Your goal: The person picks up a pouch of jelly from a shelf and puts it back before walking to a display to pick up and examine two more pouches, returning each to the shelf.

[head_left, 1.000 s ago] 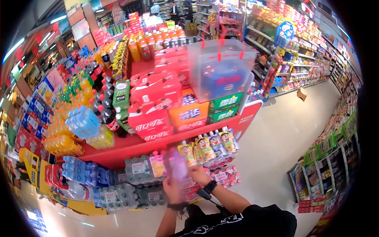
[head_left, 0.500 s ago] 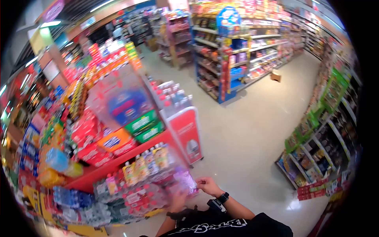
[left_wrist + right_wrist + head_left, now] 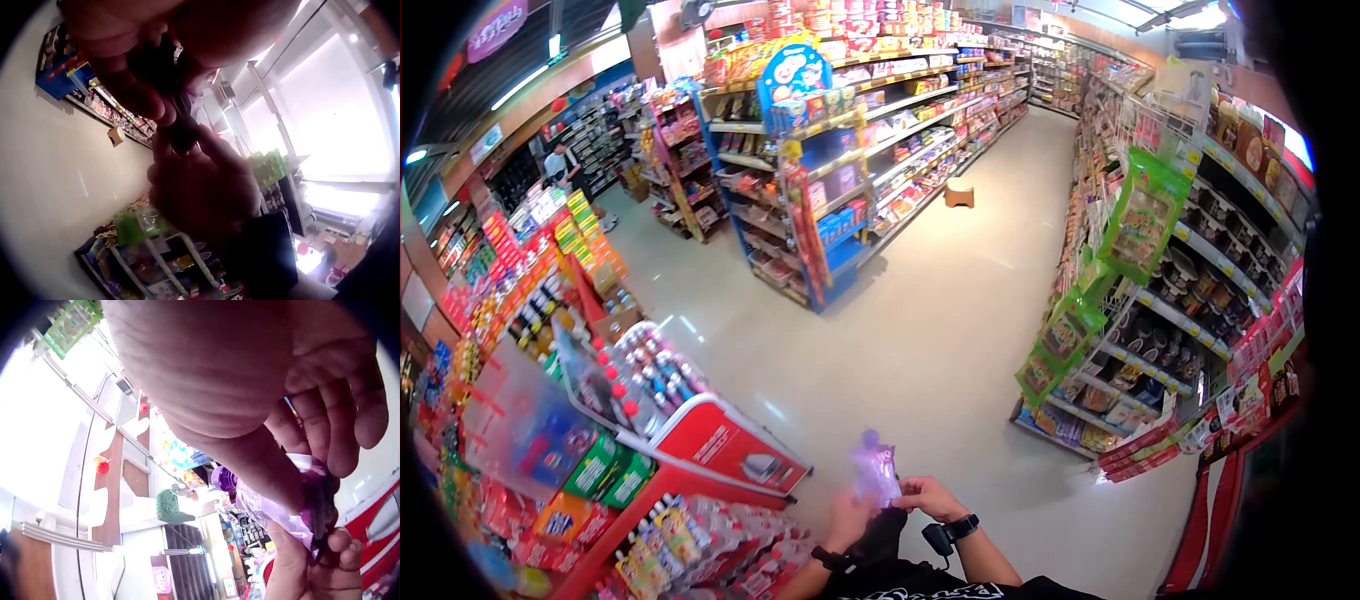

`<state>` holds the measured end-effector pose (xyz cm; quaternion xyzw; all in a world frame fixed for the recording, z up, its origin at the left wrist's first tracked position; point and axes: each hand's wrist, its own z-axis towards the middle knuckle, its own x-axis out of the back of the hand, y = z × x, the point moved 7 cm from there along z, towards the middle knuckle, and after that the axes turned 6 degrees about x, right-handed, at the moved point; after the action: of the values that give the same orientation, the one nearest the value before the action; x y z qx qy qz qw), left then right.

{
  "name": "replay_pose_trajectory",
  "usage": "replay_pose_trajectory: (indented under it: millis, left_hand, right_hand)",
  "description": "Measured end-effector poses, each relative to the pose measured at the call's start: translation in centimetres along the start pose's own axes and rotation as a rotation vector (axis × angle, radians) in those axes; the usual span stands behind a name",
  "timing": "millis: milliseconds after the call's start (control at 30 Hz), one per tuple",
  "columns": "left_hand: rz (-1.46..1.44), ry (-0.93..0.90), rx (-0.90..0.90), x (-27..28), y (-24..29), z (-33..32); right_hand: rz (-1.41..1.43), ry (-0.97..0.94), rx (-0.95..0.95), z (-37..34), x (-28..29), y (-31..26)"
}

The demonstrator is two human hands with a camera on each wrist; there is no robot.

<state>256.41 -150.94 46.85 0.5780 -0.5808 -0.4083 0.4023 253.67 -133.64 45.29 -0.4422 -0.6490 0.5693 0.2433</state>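
A purple drink pouch (image 3: pixel 878 474) with a purple screw cap (image 3: pixel 224 478) on its spout stands spout-up before my body in the head view. My left hand (image 3: pixel 852 520) grips its lower left side. At the lower right edge, my right hand (image 3: pixel 932 499) pinches it between thumb and fingers. The right wrist view shows the right thumb flat along the pouch (image 3: pixel 269 506), with the left hand (image 3: pixel 312 569) at its bottom end. In the left wrist view both hands meet around the dark, backlit pouch, my right hand (image 3: pixel 200 187) below; most of it is hidden.
A red drinks display (image 3: pixel 725 445) stands at the left, stacked with bottles and spouted pouches (image 3: pixel 670 530). Snack shelves (image 3: pixel 840 170) line the aisle ahead, and another rack (image 3: pixel 1160 300) is at the right. A brown box (image 3: pixel 959 194) lies on the pale floor (image 3: pixel 900 330).
The view has turned right, from the drinks display toward the aisle. Both hands have moved with the purple pouch away from the stacked drinks, over the floor, and still hold it.
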Motion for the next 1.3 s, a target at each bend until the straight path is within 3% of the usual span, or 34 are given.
replay_pose_trajectory:
  millis: [100, 133, 167, 233, 333, 433, 567, 700, 833, 867, 933, 1067, 1200, 1300]
  left_hand:
    - [0.288, -0.016, 0.073, -1.6, 1.2, 6.4]
    - [0.299, 0.031, 0.008, -2.0, 3.8, 8.2]
    - [0.122, -0.106, 0.005, -2.6, 4.0, 11.4]
    - [0.274, -0.122, 0.051, -2.8, 6.2, 16.1]
    - [0.264, -0.216, 0.075, -3.9, 10.5, 23.1]
    - [0.3, -0.235, -0.045, -5.5, 16.6, 28.7]
    - [0.248, -0.305, -0.034, -7.5, 18.5, 36.8]
    - [0.152, -0.345, 0.018, -9.8, 20.0, 45.1]
    - [0.085, -0.353, 0.051, -11.6, 22.2, 53.9]
    - [0.109, -0.354, 0.058, -11.9, 23.7, 55.8]
    - [0.135, -0.352, 0.085, -12.8, 26.6, 60.2]
    - [0.155, -0.472, 0.078, -14.6, 32.9, 68.2]
    - [0.21, -0.454, 0.043, -16.6, 36.3, 75.8]
    - [0.2, -0.448, 0.055, -18.5, 36.8, 82.3]
  right_hand:
    - [-0.048, 0.02, -0.009, 4.3, 4.7, -2.9]
    - [-0.135, -0.014, -0.038, 6.2, 6.4, -3.7]
    - [-0.184, 0.021, -0.075, 8.0, 7.8, -4.3]
    - [-0.359, 0.034, -0.113, 10.8, 10.2, -7.5]
    - [-0.144, 0.148, -0.016, 15.8, 14.2, -10.8]
    - [-0.087, 0.304, -0.034, 19.9, 18.4, -13.1]
    - [0.133, 0.323, 0.033, 24.9, 23.1, -15.5]
    - [0.195, 0.254, 0.039, 31.8, 30.1, -15.2]
    - [0.301, 0.08, 0.181, 39.2, 37.3, -17.5]
    - [0.211, 0.109, 0.161, 41.7, 39.1, -17.7]
    - [0.221, 0.003, 0.14, 44.5, 41.6, -23.3]
    - [0.211, -0.178, 0.111, 51.4, 46.6, -27.8]
    - [0.239, -0.17, 0.222, 57.1, 51.8, -31.8]
    - [0.075, -0.156, 0.067, 61.0, 56.8, -31.0]
